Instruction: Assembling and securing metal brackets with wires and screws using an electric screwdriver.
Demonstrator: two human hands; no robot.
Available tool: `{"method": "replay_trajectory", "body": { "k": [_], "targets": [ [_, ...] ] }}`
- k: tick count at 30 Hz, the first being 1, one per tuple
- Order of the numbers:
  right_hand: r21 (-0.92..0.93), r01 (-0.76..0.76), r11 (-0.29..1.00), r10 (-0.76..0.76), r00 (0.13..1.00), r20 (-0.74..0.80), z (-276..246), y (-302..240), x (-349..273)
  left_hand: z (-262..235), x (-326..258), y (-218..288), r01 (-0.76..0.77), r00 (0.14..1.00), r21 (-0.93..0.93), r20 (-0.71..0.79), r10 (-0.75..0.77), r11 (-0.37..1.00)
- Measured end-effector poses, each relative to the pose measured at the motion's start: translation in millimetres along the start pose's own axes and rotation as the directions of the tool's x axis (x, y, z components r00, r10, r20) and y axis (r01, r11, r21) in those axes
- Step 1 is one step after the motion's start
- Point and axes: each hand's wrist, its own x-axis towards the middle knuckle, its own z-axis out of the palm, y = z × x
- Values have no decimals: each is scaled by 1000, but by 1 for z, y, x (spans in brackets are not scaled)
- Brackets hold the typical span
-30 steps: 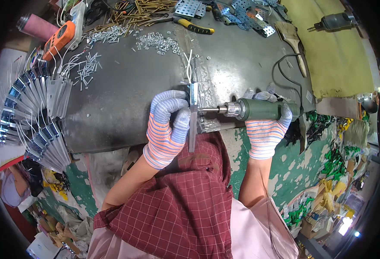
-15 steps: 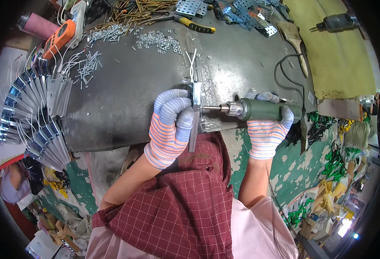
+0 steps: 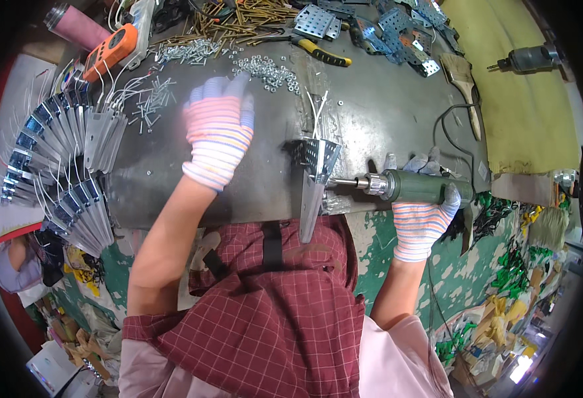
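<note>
My left hand (image 3: 218, 132), in a striped knit glove, is over the table beside the small metal nuts (image 3: 275, 74) and a scatter of screws (image 3: 155, 99). Its fingers stretch forward, slightly blurred, and hold nothing visible. My right hand (image 3: 420, 219), gloved too, is wrapped round a green electric screwdriver (image 3: 430, 186) lying sideways. The silver bit of the screwdriver points left at a metal-and-clear-plastic piece (image 3: 312, 199) with a perforated bracket and two white wires. That piece rests at the table's near edge, its clear end jutting over it; whether the bit touches it I cannot tell.
Finished-looking similar pieces (image 3: 59, 159) fan out at the left. Yellow-and-black pliers (image 3: 321, 52), long brass-coloured screws (image 3: 245, 20) and perforated metal plates (image 3: 397, 33) lie at the back. A brush (image 3: 462, 86), a cord and another power tool (image 3: 526, 60) are at the right.
My left hand has let go of the wired piece and moved left and away from me, toward the nuts. The piece now shows its bracket face. My right hand still holds the screwdriver.
</note>
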Motion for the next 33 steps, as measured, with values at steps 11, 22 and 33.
{"method": "replay_trajectory", "body": {
  "k": [11,22,33],
  "targets": [
    [-8,-23,1000,23,1000,20,0,1,1,11,18,-13,-21,998,7,60,20,1000],
    [22,-12,1000,12,1000,5,3,3,0,-3,-1,-12,-126,992,-218,-31,123,968],
    [10,-22,1000,22,1000,8,3,3,1,-6,6,2,169,952,-125,278,-129,978]
  ]
}}
